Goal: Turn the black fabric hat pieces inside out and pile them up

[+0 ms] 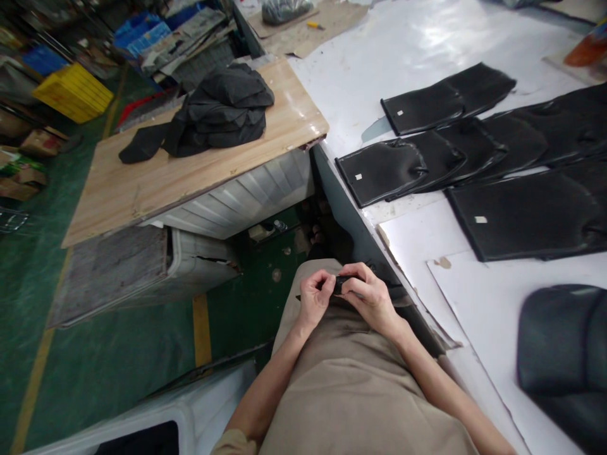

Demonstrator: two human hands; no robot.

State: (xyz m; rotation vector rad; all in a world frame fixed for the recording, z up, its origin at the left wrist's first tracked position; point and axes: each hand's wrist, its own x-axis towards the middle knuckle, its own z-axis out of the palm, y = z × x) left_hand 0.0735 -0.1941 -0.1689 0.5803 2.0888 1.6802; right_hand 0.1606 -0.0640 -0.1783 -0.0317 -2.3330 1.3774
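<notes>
One yellow crate [73,93], beyond the board [107,202]. On the board, one heap of black cloth [225,110]. Your left hand [317,296]: thumb and fingertips pinched on a small black piece [338,285], over your lap [332,341], partly hidden. Your right hand [372,297]: fingers curled, pinching its other end. Black sleeves [531,208], flat on the white table [332,60].
</notes>
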